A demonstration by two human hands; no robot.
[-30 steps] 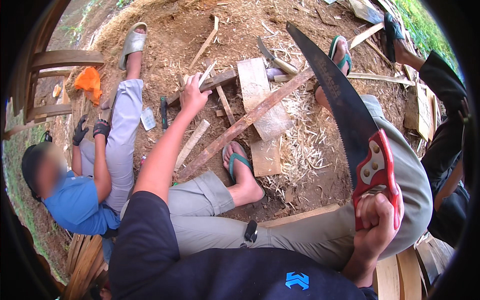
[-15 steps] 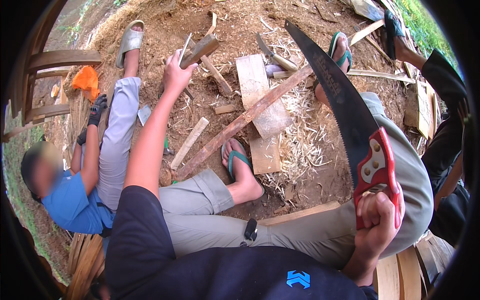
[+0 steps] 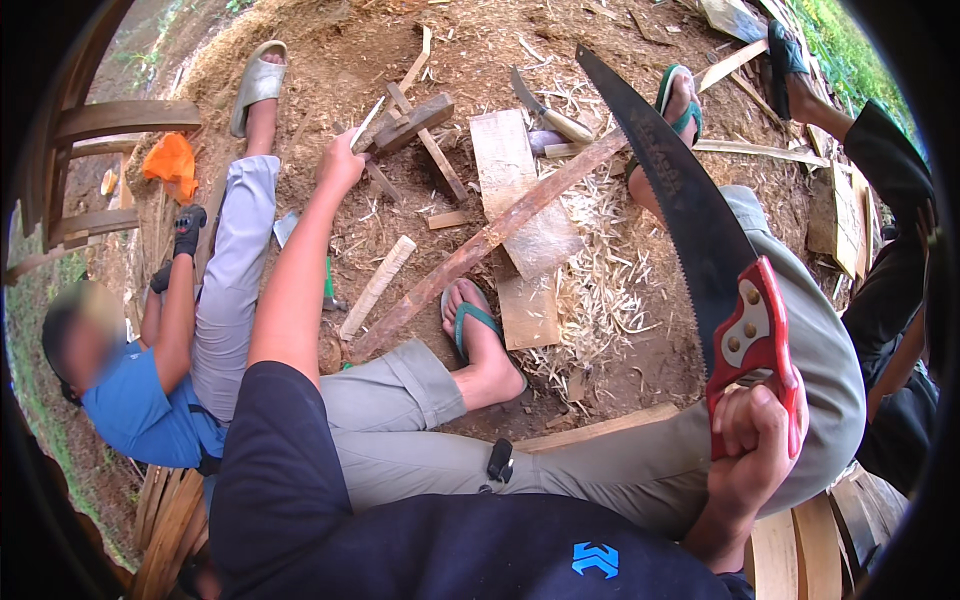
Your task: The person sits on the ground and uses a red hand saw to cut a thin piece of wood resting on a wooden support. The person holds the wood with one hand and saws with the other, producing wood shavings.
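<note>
Brown earth ground [image 3: 655, 370] spreads under everything, its shavings [image 3: 605, 290] thickest just right of the flat board [image 3: 505, 150]. A long reddish pole [image 3: 450, 270] lies across that board. Well right of the board, the right hand [image 3: 755, 435] has its fingers wrapped around the red handle of a saw [image 3: 700, 215]. Left of the board, the left hand [image 3: 340, 165] has its fingers curled on a thin pale stick [image 3: 368, 124]; whether they touch the dark wooden block [image 3: 412, 123] is hard to tell. Farther left of the board are an orange cloth [image 3: 172, 167] and a person in blue [image 3: 160, 390]; grass [image 3: 850, 60] grows beyond its upper right.
</note>
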